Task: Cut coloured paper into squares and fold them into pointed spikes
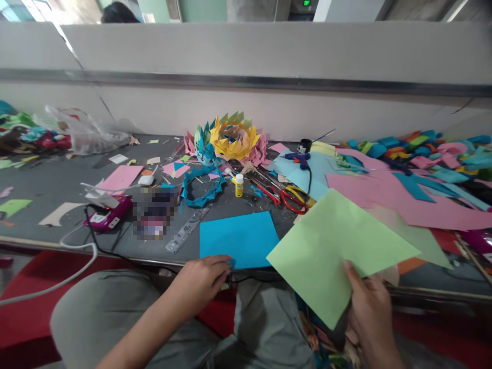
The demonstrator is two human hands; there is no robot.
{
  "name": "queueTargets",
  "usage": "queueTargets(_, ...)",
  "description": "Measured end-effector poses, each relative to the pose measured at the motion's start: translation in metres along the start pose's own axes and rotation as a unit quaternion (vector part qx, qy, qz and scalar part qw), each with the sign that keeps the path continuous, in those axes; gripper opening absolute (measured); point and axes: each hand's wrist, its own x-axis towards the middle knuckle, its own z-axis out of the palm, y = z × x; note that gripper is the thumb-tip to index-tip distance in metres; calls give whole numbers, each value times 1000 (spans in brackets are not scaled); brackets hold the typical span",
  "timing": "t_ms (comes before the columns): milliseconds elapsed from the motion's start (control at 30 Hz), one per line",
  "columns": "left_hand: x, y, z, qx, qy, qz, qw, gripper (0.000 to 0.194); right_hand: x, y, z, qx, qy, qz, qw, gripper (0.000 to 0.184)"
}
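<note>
My right hand [371, 312] grips a light green sheet of paper [334, 251] by its near right edge, thumb on top and fingers beneath. The green sheet is held up at a tilt over the table's front edge. My left hand [207, 274] is at the near edge of a blue sheet of paper [238, 238], its fingers bent together over that edge. The blue sheet lies on the table, and the green sheet's left corner overlaps the view of its right side. A clear ruler [187, 230] lies to the left of the blue sheet.
Behind are a small glue bottle [239, 185], a blue spiky paper ring [203, 200], red-handled scissors [294, 201], a glue gun [298, 159] and folded paper crowns [234, 143]. Pink sheets [384, 195] spread at right. A purple power strip [111, 214] and cables are left.
</note>
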Motion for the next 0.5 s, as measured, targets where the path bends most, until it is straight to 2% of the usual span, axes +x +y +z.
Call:
queueTargets(133, 6, 9, -15, -56, 29, -79, 995, 9, -8, 1, -5, 33, -7, 51, 998, 44)
queueTargets(233, 14, 19, -21, -159, 64, -125, 977, 20, -20, -1, 1, 26, -64, 105, 992, 48)
queueTargets(300, 16, 24, -21, -244, 89, -129, 957, 27, -26, -2, 6, 10, -109, 126, 986, 48)
queueTargets(400, 15, 28, -18, -357, 101, -120, 921, 31, -29, -5, 13, -32, -163, 107, 980, 47)
queueTargets(500, 13, 25, -13, -444, 52, -79, 891, 36, -30, -8, 22, -82, -238, 66, 966, 46)
